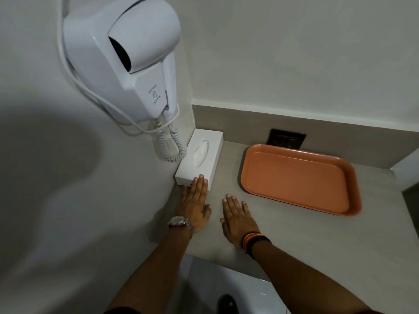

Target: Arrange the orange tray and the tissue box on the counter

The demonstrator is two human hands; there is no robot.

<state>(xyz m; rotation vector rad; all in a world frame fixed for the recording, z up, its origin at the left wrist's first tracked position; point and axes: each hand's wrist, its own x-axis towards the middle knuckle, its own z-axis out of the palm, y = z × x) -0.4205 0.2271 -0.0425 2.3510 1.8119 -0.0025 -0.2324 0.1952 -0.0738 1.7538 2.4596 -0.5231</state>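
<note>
A white tissue box [200, 155] lies on the grey counter [294, 234] in the back left corner, against the left wall, with a tissue poking from its slot. My left hand [196, 206] lies flat, fingers together, its fingertips resting on the box's near end. Flat on the counter just to the right is my right hand [238, 219], fingers spread, holding nothing. The orange tray [299, 177] sits empty on the counter to the right, a hand's width from my right hand.
A white wall-mounted hair dryer [127, 60] hangs on the left wall above the box, its coiled cord [170, 143] dangling beside the box's far end. A dark wall socket [286, 139] sits behind the tray. The counter's front edge runs just below my wrists.
</note>
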